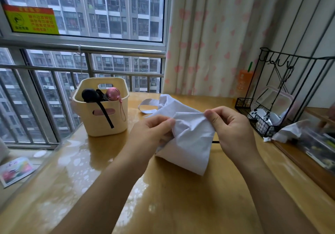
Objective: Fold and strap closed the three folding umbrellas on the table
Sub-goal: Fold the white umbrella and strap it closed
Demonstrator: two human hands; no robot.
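Both-handed pinch on the white umbrella [192, 139]: left hand [155, 130] curled round a gathered pleat, right hand [230, 125] nipping the next fold by thumb and forefinger, over the middle of the table [181, 197]. Lies lengthwise away from the grip toward the far edge, strap [147, 105] looped flat at that end, nearer the left hand. Thin, matte, creased cloth, probably slippery. Near the left edge, a cream plastic basket [101, 123] with black umbrella [89, 94] and pink umbrella [112, 93].
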